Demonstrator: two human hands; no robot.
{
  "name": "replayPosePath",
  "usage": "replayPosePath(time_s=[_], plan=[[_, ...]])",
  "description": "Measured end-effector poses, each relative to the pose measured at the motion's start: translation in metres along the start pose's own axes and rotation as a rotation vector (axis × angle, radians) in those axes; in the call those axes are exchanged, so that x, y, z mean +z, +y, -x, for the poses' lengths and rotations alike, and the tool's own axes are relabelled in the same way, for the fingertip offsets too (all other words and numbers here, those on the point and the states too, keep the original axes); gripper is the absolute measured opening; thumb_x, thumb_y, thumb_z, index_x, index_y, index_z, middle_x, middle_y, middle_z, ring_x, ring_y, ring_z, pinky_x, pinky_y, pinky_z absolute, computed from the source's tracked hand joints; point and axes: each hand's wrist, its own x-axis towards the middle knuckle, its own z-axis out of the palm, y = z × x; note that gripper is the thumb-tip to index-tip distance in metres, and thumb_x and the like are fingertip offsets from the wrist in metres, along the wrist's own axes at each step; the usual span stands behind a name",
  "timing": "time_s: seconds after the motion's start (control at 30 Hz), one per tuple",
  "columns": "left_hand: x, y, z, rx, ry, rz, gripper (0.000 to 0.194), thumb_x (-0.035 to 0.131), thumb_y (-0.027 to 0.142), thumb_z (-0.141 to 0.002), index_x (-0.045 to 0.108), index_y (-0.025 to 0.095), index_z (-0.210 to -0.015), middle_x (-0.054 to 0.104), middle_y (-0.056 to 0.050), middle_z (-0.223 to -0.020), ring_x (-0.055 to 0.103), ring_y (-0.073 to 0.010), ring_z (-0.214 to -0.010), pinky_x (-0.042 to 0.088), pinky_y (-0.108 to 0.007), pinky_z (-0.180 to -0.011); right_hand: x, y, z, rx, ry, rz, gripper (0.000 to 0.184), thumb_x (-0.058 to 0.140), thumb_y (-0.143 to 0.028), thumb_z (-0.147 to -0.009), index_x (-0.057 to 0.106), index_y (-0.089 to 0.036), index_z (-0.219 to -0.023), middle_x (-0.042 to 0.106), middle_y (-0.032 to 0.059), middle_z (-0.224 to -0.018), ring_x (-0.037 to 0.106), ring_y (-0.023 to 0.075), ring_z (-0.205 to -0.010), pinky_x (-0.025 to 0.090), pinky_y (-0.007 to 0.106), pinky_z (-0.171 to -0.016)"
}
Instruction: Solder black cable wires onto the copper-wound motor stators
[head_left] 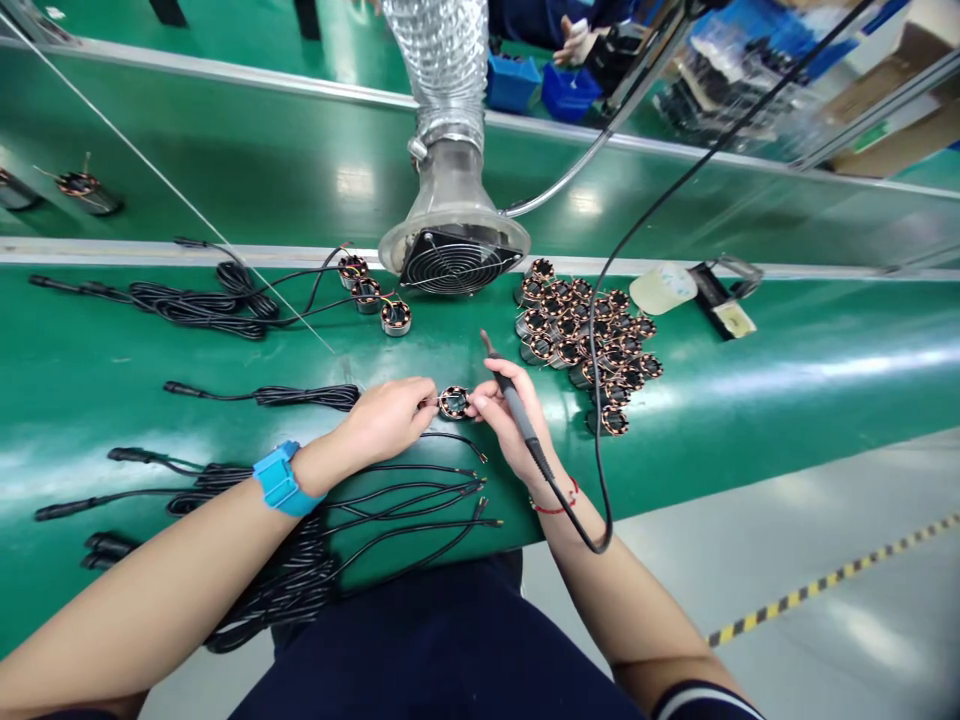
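A small ring wound with copper wire [454,410] is at the middle of the green desk [750,400], between the fingertips of both hands and well short of the far edge. The left hand [394,415] reaches its left side with thumb and fingers drawn close; I cannot tell whether that grip is clamped on the ring or only touching it. The right hand [511,440] has its grip clamped on a soldering iron [517,405], the tip slanting up toward the far edge, while its thumb and a fingertip meet the ring's right side. Just left of the left hand lies a bundled black cable [304,397]; below the left wrist, more black cables [322,560] spread to the near edge, several bare ends pointing right. Toward the far edge, left of the centre, three wound rings [396,318] stand beside coiled cables [202,310]. Right of the centre, many wound rings [562,325] are crowded together, with the iron's cord [609,500] passing in front of them. A round fan [460,265] under a clear hood hangs by the middle of the far edge. Farther right along that edge are a pale yellow round piece [664,290] and a black stand [712,297]. Beyond, a co-worker's hand [576,42] shows above two blue bins [514,82].
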Motion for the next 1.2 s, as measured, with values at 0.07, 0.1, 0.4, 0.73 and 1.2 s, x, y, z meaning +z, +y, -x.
replayPosePath(time_s=[0.07, 0.1, 0.4, 0.73, 1.2], plan=[[0.0, 0.001, 0.0, -0.007, 0.007, 0.005, 0.015, 0.046, 0.024, -0.09, 0.058, 0.019, -0.082, 0.067, -0.003, -0.084, 0.058, -0.0185, -0.074, 0.036, -0.029, -0.066, 0.001, 0.002, -0.001, 0.007, 0.003, -0.03, 0.042, 0.066, -0.029, -0.084, 0.044, -0.026, -0.12, 0.061, -0.0044, -0.082, 0.062, 0.0097, -0.069, 0.052, 0.025, -0.067], [0.0, 0.001, 0.0, -0.009, 0.011, 0.008, 0.015, 0.046, 0.024, -0.09, 0.058, 0.019, -0.082, 0.067, -0.003, -0.083, 0.057, -0.0184, -0.073, 0.036, -0.029, -0.065, 0.002, 0.002, -0.002, 0.005, 0.003, -0.036, 0.043, 0.067, -0.029, -0.084, 0.044, -0.026, -0.121, 0.061, -0.0044, -0.082, 0.062, 0.0094, -0.068, 0.051, 0.025, -0.066], [0.001, -0.001, 0.001, -0.027, 0.049, 0.036, 0.016, 0.045, 0.025, -0.091, 0.058, 0.02, -0.082, 0.064, -0.001, -0.074, 0.055, -0.0171, -0.066, 0.033, -0.027, -0.061, -0.004, 0.005, -0.004, -0.06, -0.122, 0.114, 0.042, 0.062, -0.027, -0.087, 0.044, -0.025, -0.124, 0.06, -0.0039, -0.08, 0.059, 0.0104, -0.072, 0.049, 0.026, -0.071], [0.0, 0.001, 0.001, -0.022, 0.058, 0.054, 0.016, 0.044, 0.025, -0.092, 0.056, 0.02, -0.082, 0.062, -0.001, -0.072, 0.054, -0.0167, -0.064, 0.033, -0.027, -0.059, 0.003, 0.003, -0.001, -0.188, -0.125, 0.37, 0.042, 0.055, -0.023, -0.09, 0.039, -0.025, -0.128, 0.056, -0.0038, -0.08, 0.056, 0.0109, -0.068, 0.048, 0.027, -0.068], [-0.004, -0.007, 0.001, 0.011, 0.031, 0.18, 0.016, 0.047, 0.028, -0.088, 0.06, 0.02, -0.086, 0.065, -0.002, -0.083, 0.056, -0.0166, -0.072, 0.038, -0.028, -0.066, -0.004, 0.005, -0.004, -0.257, 0.066, 0.508, 0.042, 0.055, -0.028, -0.091, 0.038, -0.026, -0.13, 0.061, 0.0006, -0.093, 0.062, 0.0143, -0.081, 0.052, 0.032, -0.077]])
